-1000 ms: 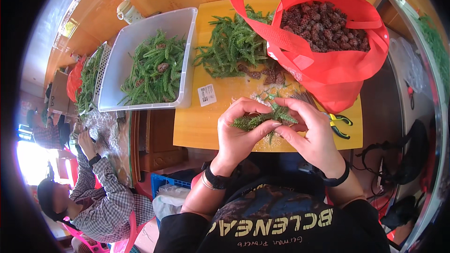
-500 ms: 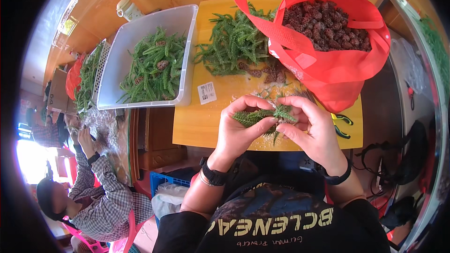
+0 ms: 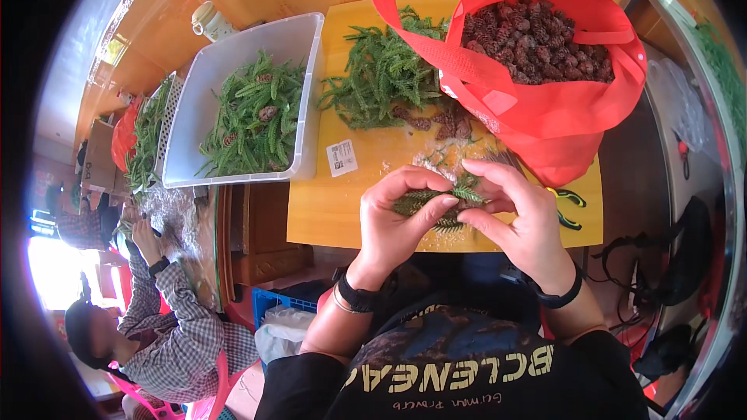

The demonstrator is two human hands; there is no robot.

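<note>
the fingers (image 3: 433,211) of the left hand (image 3: 387,214) and right hand (image 3: 527,214) were pinched on a green sprig (image 3: 469,194), long axis roughly sideways, one end toward the left palm, above the yellow table's (image 3: 327,214) near edge.

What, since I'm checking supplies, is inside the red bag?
A heap of brown pine cones shows inside the red bag. Whatever lies beneath the top layer is covered and cannot be seen.
</note>
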